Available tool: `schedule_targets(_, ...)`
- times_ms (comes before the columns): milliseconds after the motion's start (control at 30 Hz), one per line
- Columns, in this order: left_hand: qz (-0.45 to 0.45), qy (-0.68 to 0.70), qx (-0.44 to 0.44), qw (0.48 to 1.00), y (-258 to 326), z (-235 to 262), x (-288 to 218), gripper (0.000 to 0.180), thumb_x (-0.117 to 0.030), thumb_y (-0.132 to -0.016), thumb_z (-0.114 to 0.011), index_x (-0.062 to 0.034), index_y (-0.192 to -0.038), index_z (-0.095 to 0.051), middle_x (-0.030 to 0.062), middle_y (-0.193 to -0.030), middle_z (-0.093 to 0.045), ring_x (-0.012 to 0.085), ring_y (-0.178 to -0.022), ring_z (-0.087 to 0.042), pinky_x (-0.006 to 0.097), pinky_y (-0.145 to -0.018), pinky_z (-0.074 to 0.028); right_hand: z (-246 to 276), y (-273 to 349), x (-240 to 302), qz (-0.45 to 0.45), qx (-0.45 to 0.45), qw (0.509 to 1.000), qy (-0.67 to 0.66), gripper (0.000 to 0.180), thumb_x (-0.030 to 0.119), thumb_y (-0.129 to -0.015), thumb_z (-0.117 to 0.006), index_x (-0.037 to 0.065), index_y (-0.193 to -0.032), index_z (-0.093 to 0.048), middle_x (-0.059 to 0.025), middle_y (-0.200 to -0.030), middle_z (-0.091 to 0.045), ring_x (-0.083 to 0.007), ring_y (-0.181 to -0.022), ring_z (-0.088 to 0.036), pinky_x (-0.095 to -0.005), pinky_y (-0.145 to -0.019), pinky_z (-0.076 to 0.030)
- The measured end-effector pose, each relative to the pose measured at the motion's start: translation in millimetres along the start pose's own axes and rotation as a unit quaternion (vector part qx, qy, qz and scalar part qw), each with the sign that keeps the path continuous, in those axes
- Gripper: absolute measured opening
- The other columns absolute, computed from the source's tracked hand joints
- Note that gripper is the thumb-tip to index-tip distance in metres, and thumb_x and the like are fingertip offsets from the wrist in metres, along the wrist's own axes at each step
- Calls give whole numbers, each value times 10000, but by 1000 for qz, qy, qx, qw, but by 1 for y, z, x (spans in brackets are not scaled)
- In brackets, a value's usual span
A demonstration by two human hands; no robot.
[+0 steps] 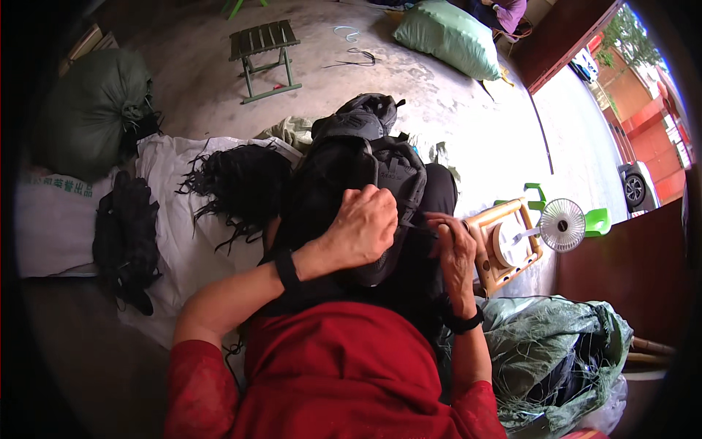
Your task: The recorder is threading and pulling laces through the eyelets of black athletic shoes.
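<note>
At centre, the left hand (363, 225) is clenching over a black fabric bag (401, 170). Whether the right hand (456, 252) is gripping, I cannot tell.

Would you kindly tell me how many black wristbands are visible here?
2: one wristband on the person's left wrist, another wristband on the right wrist.
</note>
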State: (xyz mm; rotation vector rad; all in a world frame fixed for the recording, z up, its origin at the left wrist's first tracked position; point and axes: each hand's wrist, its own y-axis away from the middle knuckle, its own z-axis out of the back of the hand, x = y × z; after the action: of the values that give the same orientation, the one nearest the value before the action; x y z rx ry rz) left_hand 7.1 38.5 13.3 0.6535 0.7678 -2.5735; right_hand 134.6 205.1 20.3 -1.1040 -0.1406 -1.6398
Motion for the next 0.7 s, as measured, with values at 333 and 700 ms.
schedule_targets(333, -23, -119, -84, 989, 4, -21, -13, 105, -195, -838, -621, -102, -807, -583, 32, -869, -505, 234, -893, -479, 402, -770, -335, 19, -8, 28, -248, 102, 940, -209, 292, 266, -1004, -507, 23, -970, -666, 42, -631, -537, -19, -506, -441, -182, -459, -336)
schedule_targets(700, 67, 292, -151, 942, 4, 19, 27, 138, -110, -971, -488, -15, -970, -588, 72, -864, -621, 158, -801, -630, 292, -717, -525, 79, -78, 60, -41, 82, 979, -182, 172, 115, -939, -513, 2, -1001, -627, -73, -901, -644, -81, -653, -519, -222, -597, -419)
